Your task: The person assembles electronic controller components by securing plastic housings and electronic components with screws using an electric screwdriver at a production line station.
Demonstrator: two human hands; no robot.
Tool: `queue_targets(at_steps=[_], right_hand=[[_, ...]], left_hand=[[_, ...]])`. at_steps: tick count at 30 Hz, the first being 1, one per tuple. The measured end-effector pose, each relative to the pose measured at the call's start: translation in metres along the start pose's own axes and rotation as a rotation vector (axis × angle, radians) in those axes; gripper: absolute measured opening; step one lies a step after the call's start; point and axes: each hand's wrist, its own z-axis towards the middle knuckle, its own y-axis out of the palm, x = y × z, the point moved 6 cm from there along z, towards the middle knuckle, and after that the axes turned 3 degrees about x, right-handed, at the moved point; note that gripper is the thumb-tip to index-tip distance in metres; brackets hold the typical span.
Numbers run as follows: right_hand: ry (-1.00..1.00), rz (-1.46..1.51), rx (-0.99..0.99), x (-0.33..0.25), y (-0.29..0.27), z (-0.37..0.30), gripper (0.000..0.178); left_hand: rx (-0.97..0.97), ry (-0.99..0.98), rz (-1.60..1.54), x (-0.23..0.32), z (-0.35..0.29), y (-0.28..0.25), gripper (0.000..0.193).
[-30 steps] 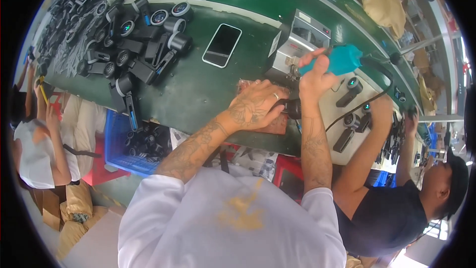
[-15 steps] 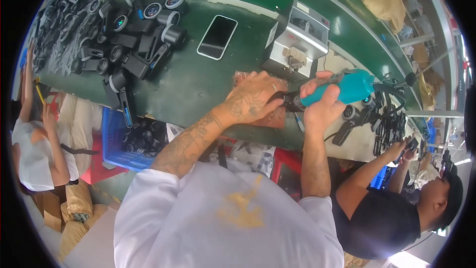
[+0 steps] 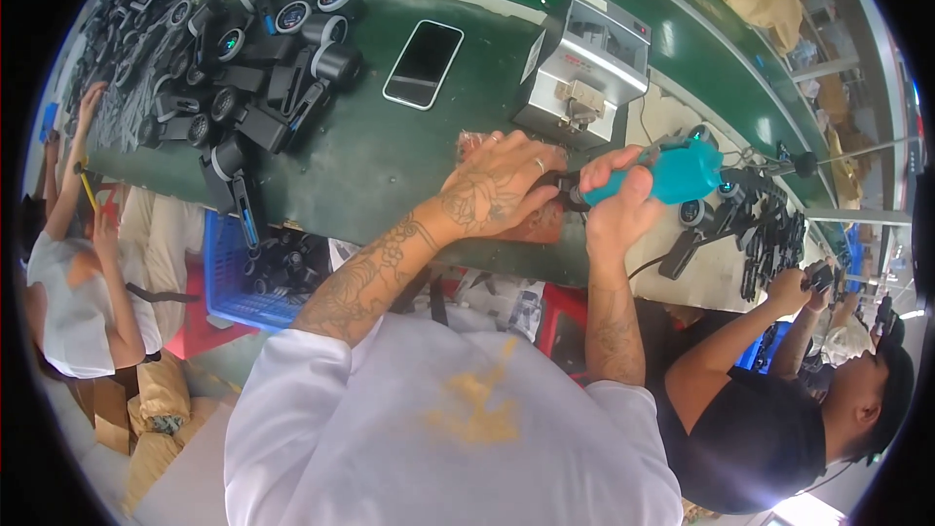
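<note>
Head view: the person's right hand (image 3: pixel 623 209) is clamping around a teal power tool (image 3: pixel 674 175), fingers and thumb wrapping its body; the tool's front end is pointing left, toward a small dark part (image 3: pixel 567 191) that is sitting beside the left thumb, at the right edge of a reddish mat (image 3: pixel 543 226); whether the tool is actually touching that part, I cannot tell; the left hand (image 3: pixel 495 187) is lying palm down over the mat, its thumb resting against the dark part, and since the palm is hiding the rest, I cannot tell whether its fingers are closing on anything; the mat is lying on a green table (image 3: pixel 380 166); beyond it a silver-grey machine (image 3: pixel 557 102) is standing, with a phone (image 3: pixel 424 65) lying to its left; farther left, black devices (image 3: pixel 255 78), some bearing round dials, are lying in a heap, and a blue crate (image 3: pixel 226 268) is standing below the table's edge; at the right, a co-worker in black (image 3: pixel 755 429) is handling a small dark object (image 3: pixel 819 278).
</note>
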Motion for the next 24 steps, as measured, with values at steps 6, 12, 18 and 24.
queue_targets(at_steps=[6,12,18,24], right_hand=[[0.007,0.006,0.018,0.002,0.005,0.0,0.042],[0.312,0.396,0.249,0.02,-0.04,-0.023,0.057],[0.076,0.143,0.077,-0.053,-0.027,-0.069,0.071],[0.266,0.141,0.335,-0.042,-0.062,-0.109,0.075]], left_hand=[[0.072,0.03,0.036,0.001,0.0,-0.008,0.032],[0.181,0.288,0.163,0.04,-0.01,-0.037,0.027],[0.563,-0.371,-0.008,-0.029,-0.067,-0.152,0.025],[0.854,-0.663,0.606,-0.158,-0.12,-0.322,0.046]])
